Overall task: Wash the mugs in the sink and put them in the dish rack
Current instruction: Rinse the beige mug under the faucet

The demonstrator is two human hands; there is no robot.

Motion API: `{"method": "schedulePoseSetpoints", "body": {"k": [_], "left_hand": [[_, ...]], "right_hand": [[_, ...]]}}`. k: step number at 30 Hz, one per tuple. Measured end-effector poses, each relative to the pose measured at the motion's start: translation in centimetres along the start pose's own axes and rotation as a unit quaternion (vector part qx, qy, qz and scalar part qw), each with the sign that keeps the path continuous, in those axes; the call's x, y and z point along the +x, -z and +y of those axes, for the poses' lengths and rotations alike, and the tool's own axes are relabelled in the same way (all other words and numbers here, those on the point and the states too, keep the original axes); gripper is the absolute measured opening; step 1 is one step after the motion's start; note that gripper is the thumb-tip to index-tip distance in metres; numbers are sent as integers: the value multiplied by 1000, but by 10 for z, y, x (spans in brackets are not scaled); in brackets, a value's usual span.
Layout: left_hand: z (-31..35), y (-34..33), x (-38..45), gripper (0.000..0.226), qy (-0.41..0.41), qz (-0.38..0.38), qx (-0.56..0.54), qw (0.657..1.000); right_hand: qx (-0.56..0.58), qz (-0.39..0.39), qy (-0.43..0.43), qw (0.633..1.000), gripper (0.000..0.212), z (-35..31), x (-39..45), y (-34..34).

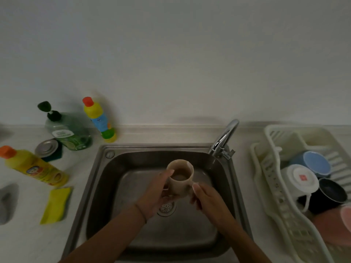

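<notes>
Two hands meet over the sink [98, 183] in my feed: my left hand [159, 194] wraps its fingers round the body of a beige mug [180, 179], and my right hand [205, 196] pinches the same mug at its handle side, fingers curled against it. The mug is held above the basin, mouth tilted toward the camera, with murky water inside; it sits over the drain strainer [167, 208] and just in front of the tap [225, 138], which rises from the sink's back right corner. Out on the surface [24, 240], toward its right edge, a white dish rack [273, 188] holds four mugs upended or on their sides: a blue mug [315, 164] at the back, a white mug [300, 179] against it, a dark mug [330, 192] touching the white one, and a pink mug [334, 226] nearest the front, cut off by the frame. Left of the sink, a yellow sponge [56, 205] lies near the front, a yellow bottle with an orange cap [34, 167] lies on its side behind it, and a green soap pump bottle [68, 130] and a small upright yellow bottle with a red cap [99, 118] stand along the back edge. A round tin [47, 149] rests between the pump bottle and the fallen bottle.
</notes>
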State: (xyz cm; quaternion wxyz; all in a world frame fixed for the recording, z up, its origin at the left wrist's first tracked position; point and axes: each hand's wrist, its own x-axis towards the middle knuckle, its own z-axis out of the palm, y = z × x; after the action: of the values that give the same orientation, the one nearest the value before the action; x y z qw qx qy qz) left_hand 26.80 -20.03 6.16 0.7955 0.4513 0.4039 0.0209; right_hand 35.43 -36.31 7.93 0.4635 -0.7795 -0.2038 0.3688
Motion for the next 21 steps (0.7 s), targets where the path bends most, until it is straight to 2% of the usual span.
{"method": "schedulePoseSetpoints", "body": {"k": [3,5,9,12,17,21], "left_hand": [[-3,-17,17,36,17,20,-19,999],[-5,-27,30,36,24,21,-35,999],[-9,-43,52,38,41,22,-66,997],[-7,-53,62,41,48,15,-77,996],[-2,-62,67,45,52,4,-98,994],[0,-65,66,47,53,-6,-109,993]], "right_hand": [[19,89,6,996,25,8,25,27],[-12,157,-11,987,18,20,50,48],[-43,250,-51,966,51,30,92,85],[-54,261,-64,962,63,34,113,101],[-81,248,-59,963,37,40,127,106],[-58,275,-50,958,40,43,127,91]]}}
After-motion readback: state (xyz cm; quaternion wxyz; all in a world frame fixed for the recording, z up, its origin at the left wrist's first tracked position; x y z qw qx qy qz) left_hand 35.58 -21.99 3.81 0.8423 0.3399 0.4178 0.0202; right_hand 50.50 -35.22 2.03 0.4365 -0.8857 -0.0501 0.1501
